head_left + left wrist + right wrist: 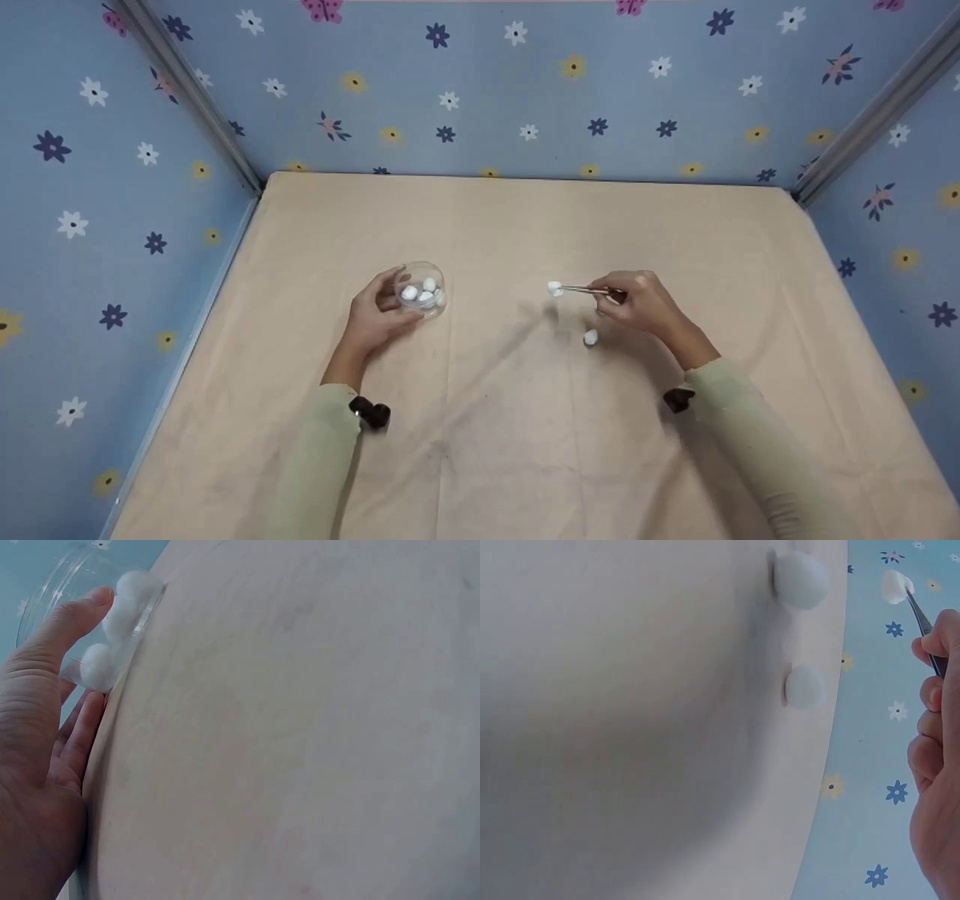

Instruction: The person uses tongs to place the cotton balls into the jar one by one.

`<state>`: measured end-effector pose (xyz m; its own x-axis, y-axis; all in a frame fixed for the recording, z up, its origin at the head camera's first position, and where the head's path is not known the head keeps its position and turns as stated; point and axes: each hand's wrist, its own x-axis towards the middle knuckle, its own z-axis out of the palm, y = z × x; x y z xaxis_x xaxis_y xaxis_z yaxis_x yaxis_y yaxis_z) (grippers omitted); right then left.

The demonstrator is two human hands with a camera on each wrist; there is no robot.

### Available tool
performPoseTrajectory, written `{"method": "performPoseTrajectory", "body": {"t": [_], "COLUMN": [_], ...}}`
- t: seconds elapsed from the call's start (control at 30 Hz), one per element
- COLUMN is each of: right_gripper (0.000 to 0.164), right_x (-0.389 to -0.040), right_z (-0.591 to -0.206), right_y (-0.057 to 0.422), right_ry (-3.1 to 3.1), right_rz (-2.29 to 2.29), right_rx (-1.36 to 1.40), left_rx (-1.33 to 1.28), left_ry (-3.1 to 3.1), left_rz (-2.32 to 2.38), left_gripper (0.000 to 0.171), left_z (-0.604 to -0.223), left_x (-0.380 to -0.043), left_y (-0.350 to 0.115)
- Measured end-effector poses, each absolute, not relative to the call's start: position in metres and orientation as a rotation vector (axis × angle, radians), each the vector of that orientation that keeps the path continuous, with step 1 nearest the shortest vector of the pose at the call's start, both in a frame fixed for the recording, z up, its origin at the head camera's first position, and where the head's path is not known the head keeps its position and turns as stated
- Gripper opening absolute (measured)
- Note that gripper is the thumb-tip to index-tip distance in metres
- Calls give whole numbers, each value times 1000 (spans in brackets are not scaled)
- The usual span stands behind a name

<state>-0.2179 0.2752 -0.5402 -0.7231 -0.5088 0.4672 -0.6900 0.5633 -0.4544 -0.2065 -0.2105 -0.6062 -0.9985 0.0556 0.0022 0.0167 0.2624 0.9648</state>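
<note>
My left hand (373, 315) grips a small clear round container (417, 271) from its left side, thumb and fingers around the wall. Several white cotton balls (120, 619) lie inside it, gathered at the bottom in the left wrist view. To the right, my right hand (637, 301) holds metal tweezers (579, 289), which point left. A cotton ball (555, 288) is pinched in their tips, raised over the table. Beneath this hand another cotton ball (591, 337) rests on the cloth. The right wrist view shows two loose ones, the farther cotton ball (805, 687) mostly covered by my hand in the head view.
A beige cloth (495, 225) with faint creases covers the table. Blue flowered panels (495, 82) stand at the back and both sides, with metal posts (202, 97) at the corners. Black wrist devices (371, 412) sit at both sleeves.
</note>
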Motion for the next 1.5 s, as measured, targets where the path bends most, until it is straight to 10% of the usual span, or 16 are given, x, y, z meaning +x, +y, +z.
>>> {"method": "performPoseTrajectory", "body": {"t": [1.5], "right_gripper": [15], "right_x": [-245], "right_z": [-534], "right_y": [177], "right_ry": [-2390], "right_rz": [1123], "right_rx": [1091], "left_rx": [77], "left_ry": [2488], "left_rz": [1854], "left_gripper": [93], "left_z": [-607], "left_x": [-207], "left_y": [-210]}}
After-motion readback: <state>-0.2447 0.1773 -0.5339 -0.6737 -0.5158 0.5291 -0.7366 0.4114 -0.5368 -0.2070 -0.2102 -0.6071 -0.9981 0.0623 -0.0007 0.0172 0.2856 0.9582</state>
